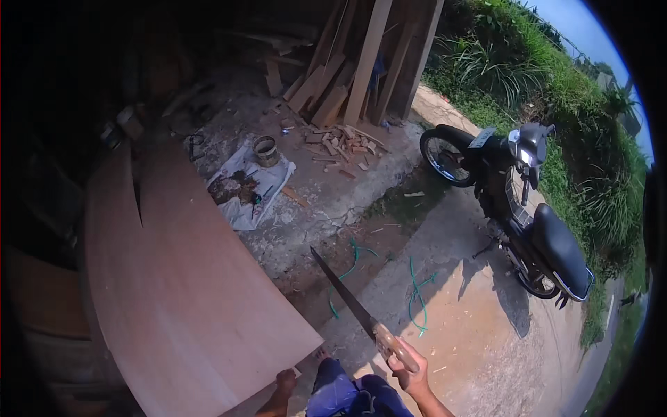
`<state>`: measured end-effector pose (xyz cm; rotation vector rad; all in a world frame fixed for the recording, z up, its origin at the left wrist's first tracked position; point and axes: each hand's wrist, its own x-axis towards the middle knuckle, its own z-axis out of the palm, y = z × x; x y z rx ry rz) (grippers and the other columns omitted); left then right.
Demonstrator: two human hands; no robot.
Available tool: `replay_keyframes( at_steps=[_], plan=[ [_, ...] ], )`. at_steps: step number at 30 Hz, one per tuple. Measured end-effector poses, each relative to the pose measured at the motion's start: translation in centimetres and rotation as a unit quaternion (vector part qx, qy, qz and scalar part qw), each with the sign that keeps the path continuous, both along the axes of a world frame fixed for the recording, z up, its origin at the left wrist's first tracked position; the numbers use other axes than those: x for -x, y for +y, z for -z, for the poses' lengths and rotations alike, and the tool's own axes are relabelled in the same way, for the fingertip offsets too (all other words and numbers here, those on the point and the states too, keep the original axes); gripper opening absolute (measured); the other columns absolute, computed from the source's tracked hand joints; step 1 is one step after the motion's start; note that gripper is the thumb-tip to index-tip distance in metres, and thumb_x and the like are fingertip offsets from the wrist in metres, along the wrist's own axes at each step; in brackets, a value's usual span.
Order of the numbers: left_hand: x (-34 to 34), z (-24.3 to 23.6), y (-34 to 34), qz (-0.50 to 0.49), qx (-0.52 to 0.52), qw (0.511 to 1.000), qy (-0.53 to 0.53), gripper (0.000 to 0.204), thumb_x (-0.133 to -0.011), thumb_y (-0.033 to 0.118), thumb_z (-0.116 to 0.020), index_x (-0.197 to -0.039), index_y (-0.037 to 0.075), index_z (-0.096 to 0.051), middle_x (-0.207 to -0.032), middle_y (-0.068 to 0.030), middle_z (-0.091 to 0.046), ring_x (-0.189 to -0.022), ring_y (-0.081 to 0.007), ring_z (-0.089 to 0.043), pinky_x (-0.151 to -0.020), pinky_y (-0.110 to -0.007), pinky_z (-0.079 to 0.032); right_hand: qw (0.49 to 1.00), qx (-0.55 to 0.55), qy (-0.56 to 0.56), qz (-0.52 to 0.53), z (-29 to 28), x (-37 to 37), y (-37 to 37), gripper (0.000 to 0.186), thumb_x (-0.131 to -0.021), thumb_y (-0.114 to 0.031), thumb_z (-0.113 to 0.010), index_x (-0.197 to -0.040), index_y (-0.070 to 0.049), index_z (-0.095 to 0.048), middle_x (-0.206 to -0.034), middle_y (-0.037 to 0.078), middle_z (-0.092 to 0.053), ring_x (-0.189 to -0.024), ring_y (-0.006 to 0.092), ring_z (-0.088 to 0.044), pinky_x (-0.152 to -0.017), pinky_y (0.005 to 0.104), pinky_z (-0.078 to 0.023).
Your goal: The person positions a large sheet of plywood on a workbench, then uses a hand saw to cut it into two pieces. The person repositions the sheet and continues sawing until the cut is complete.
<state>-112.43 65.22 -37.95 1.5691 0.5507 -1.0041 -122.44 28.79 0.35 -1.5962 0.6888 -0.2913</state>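
Note:
My right hand (408,374) is wrapped round the wooden handle of a handsaw (346,293). The long dark blade points up and away to the left, in the air beside the sheet and apart from it. A large reddish-brown plywood sheet (187,292) spreads across the left side, with a long narrow slit running in from its far end. At the near right edge of this sheet, my left hand (283,382) is closed, fingers curled. A small pale wood end shows beside it; what the fingers grip is hidden.
A motorcycle (521,208) stands at the right, by grassy plants. Green cord (415,295) lies on the ground ahead. Beyond are a bucket (265,150) on a white sack (278,174), wood offcuts (340,144) and leaning planks (368,62). Deep shadow hides the far left.

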Motion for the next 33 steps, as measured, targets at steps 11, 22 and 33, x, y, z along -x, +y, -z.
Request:
replay_keyframes(
  at_steps=[11,22,33],
  plan=[
    [-2.6,-3.0,-13.8,-0.286,-0.135,0.948,-0.034,0.029,-0.09,0.03,-0.056,-0.085,0.004,-0.068,-0.07,-0.0116,-0.063,-0.066,-0.0223,-0.065,-0.063,-0.04,-0.051,0.979,-0.066,0.024,-0.192,1.8,-18.2,-13.9,0.046,-0.103,-0.03,-0.052,-0.142,-0.005,-0.05,-0.133,0.014,-0.051,-0.117,0.0237,-0.054,-0.099,0.041,-0.046],
    [-7.0,-1.7,-24.1,-0.849,0.131,0.477,0.185,0.052,-0.097,0.041,-0.061,-0.132,0.005,-0.048,-0.123,-0.0133,-0.057,-0.105,-0.0316,-0.06,-0.086,-0.051,-0.052,0.912,0.139,0.047,-0.382,-1.8,-38.0,-18.2,0.027,-0.103,-0.018,-0.053,-0.122,-0.005,-0.067,-0.118,0.019,-0.068,-0.106,0.0264,-0.066,-0.082,0.0395,-0.057],
    [-23.2,1.9,-24.6,-0.93,0.349,0.116,-0.019,0.062,-0.098,0.058,-0.05,-0.143,0.016,-0.044,-0.141,-0.0096,-0.051,-0.128,-0.0302,-0.049,-0.104,-0.051,-0.042,0.914,-0.12,0.116,-0.371,7.4,-55.4,-7.5,0.032,-0.096,-0.039,-0.067,-0.09,-0.009,-0.059,-0.074,-0.002,-0.052,-0.065,0.0105,-0.051,-0.063,0.0308,-0.044]
  ],
)
